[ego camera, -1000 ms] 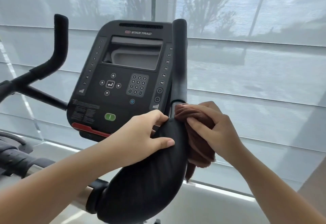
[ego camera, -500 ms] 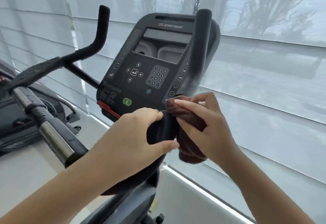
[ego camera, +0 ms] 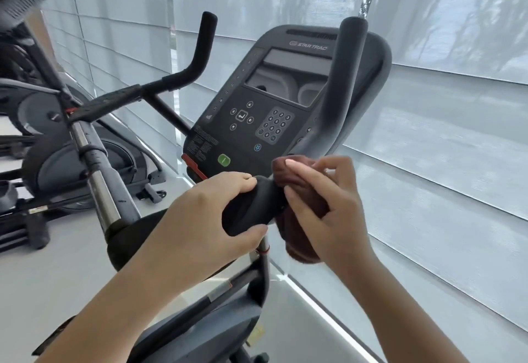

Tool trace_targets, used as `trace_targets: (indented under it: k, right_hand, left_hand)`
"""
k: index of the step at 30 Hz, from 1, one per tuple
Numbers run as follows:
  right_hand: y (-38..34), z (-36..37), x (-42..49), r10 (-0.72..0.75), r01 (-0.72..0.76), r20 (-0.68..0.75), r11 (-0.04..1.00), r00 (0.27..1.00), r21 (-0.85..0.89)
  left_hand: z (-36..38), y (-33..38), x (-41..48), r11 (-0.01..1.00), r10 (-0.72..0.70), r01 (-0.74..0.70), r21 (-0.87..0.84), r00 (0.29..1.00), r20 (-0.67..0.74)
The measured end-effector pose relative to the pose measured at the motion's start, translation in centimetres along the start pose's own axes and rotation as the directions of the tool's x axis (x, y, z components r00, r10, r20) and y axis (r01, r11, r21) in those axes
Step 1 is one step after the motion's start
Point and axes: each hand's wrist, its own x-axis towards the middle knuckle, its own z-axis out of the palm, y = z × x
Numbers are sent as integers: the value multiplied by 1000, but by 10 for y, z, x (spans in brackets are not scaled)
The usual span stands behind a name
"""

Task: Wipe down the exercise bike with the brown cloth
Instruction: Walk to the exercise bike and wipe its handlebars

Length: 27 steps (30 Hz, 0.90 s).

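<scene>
Centre of frame: left hand [ego camera: 200, 220] wrapped round the black padded grip [ego camera: 251, 208] of the bike [ego camera: 274, 111], fingers closed on it. Just right of it, right hand [ego camera: 328, 205] pressing the brown cloth [ego camera: 300, 237] against the same grip, fingers closed on the cloth, its tail hanging below. Console above, upright bar [ego camera: 340, 82] across its right edge. Upper left, what looks like another machine [ego camera: 57, 145], partly cut off.

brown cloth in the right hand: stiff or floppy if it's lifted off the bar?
Probably floppy: the brown cloth bunches in folds under the right hand and its tail droops below the handlebar. Likely light, since fingertips alone hold it. Its plush-looking surface suggests it won't be slippery.
</scene>
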Motion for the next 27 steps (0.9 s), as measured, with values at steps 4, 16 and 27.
trace_targets:
  k: [4,16,27]
  right_hand:
    - [-1,-7,-4,-58,55,60,997,997,49]
    - [-12,-13,-2,1,0,130,1000,992,-13]
    - [10,-27,96,93,97,318,841,944,-533]
  left_hand:
    - [1,-3,-1,1000,11,-11,-13,1000,-20]
    - [0,-7,-2,999,33,-32,24,999,-4]
    - [-9,-20,-1,971,186,-203,124,973,137]
